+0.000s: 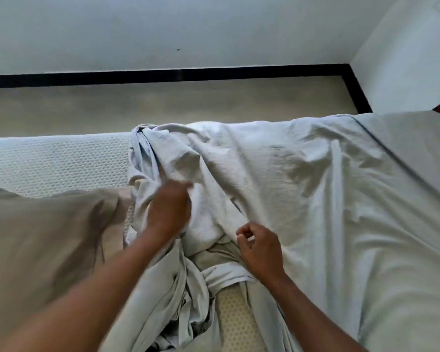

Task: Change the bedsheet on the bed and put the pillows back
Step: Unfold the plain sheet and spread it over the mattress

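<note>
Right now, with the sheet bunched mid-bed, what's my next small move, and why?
Probably pull the bunched sheet leftward over the bare mattress: its right side lies spread, the left hand is on the bunch, and the right hand is curled at a fold beside it.

You have two hands in view: one left hand (169, 209), one right hand (258, 250). Count one mattress (48, 161), one pale bedsheet (302, 186) and one beige cloth (36, 237).
</note>
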